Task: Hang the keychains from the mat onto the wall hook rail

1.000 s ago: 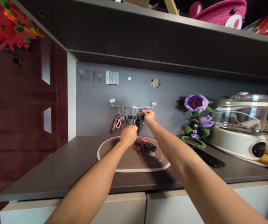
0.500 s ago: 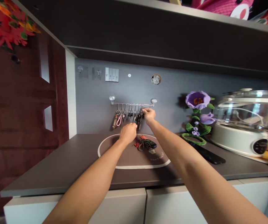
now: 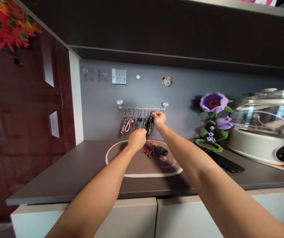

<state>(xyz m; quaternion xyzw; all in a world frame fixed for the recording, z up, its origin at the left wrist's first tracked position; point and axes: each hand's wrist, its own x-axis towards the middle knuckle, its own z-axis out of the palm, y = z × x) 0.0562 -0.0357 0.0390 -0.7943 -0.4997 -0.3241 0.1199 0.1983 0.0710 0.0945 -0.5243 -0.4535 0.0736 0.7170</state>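
A clear hook rail (image 3: 142, 108) is fixed to the grey wall, with several bunches of keys (image 3: 140, 121) hanging from it. My right hand (image 3: 159, 119) is closed in a pinch at the rail's right end, on the ring end of a dark bunch of keys (image 3: 150, 125). Lower and to the left, my left hand (image 3: 137, 138) is closed, its fingertips by the bottom of those dark keys; what they hold is hidden. At the rail's left hang a pink loop strap (image 3: 127, 126) and a brown tag (image 3: 123, 127). Another bunch of keys with a black fob (image 3: 161, 151) lies on the brown mat (image 3: 132, 167).
Right of the mat are a black phone (image 3: 227, 163), a purple knitted flower (image 3: 213, 103) and a white appliance with a clear top (image 3: 258, 145). A dark shelf (image 3: 157, 29) overhangs the counter (image 3: 65, 172). A dark red door (image 3: 25, 138) stands at left.
The view has shifted slightly. Both hands stay closed at nearly the same places by the rail's right end; the keys on the mat have not moved.
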